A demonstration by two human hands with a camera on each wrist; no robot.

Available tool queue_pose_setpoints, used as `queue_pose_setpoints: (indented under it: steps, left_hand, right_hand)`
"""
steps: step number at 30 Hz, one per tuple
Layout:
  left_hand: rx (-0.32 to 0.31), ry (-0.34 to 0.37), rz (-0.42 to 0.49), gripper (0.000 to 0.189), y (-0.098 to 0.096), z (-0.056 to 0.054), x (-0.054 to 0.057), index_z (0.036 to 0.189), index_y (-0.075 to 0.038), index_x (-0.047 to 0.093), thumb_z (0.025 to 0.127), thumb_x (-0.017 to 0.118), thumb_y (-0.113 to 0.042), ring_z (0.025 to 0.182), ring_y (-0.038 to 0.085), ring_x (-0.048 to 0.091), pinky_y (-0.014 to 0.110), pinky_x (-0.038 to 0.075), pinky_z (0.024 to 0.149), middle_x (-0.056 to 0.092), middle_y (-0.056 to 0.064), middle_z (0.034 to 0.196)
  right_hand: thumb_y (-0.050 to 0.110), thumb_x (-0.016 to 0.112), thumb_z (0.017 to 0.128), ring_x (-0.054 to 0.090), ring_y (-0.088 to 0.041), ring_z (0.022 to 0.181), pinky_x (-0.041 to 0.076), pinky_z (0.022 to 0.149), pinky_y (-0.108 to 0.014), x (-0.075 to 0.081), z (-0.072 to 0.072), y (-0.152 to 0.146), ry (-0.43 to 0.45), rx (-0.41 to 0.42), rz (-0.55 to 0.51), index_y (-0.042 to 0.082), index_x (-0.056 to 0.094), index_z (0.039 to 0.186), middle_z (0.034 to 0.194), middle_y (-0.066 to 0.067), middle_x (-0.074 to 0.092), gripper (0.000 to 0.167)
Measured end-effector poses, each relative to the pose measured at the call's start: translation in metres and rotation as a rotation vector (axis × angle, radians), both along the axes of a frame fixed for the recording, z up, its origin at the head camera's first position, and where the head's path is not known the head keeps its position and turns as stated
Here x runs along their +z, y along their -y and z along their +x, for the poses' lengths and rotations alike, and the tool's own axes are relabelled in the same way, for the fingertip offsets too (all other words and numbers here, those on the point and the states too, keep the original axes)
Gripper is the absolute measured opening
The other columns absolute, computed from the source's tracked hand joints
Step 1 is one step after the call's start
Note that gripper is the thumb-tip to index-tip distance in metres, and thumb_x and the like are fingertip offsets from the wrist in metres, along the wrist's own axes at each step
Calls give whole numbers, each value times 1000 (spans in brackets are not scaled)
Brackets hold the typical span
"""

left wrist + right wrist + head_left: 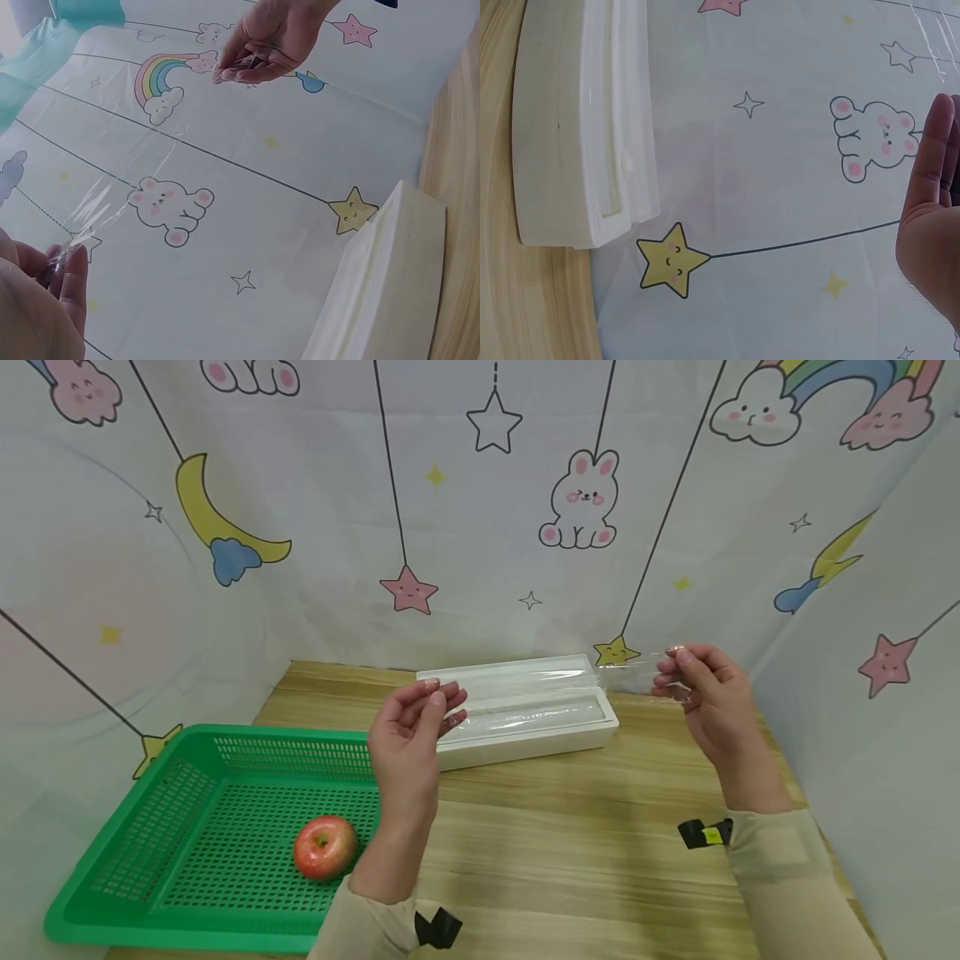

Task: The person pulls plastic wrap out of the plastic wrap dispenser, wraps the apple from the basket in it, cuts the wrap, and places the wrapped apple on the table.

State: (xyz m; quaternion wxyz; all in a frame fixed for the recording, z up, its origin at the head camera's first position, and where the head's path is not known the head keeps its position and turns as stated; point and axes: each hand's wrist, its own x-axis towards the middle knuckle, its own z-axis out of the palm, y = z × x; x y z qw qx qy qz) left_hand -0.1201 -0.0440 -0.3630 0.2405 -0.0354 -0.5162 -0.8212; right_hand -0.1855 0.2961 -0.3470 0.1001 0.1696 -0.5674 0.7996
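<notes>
A clear sheet of cling film [633,678] hangs between my two raised hands; its middle is hard to make out in the head view. My left hand [408,727] pinches one end between thumb and fingers, in front of a long white cling film box [517,745]. Off the box's right end, my right hand [711,697] pinches the other side. Shiny creases of the film [101,196] run up from the left fingers in the left wrist view. The box stands on the table with its lid raised at the back.
A green plastic basket [180,935] stands at the left of the wooden table [540,852], partly behind my left forearm. One red apple [325,847] lies in it. A white printed curtain [480,527] surrounds the table at the back and sides.
</notes>
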Motion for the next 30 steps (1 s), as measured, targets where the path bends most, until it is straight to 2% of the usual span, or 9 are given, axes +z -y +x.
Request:
queue_pose_setpoints:
  steps: [14, 24, 30]
  left_hand:
    - [-14, -7, 20, 18, 1, 4, 9, 122, 5, 66, 104, 64, 4, 101, 27, 80, 43, 65, 87, 79, 15, 111]
    - [-13, -33, -16, 20, 1, 13, 16, 122, 6, 66, 103, 68, 1, 101, 27, 80, 43, 65, 86, 79, 15, 112]
    - [-15, -53, -18, 20, 2, 13, 22, 123, 6, 66, 103, 67, 2, 102, 27, 80, 43, 65, 87, 79, 15, 113]
  right_hand:
    - [3, 57, 109, 75, -15, 80, 65, 77, -27, 11, 7, -1, -22, -4, 2, 3, 73, 106, 95, -6, 75, 16]
    - [-2, 55, 109, 74, -18, 80, 65, 76, -28, 16, 13, -2, -60, 11, -52, -2, 72, 106, 94, -10, 74, 17]
    - [-2, 54, 109, 74, -19, 79, 65, 76, -28, 22, 14, -3, -79, 18, -55, -3, 71, 107, 95, -10, 74, 17]
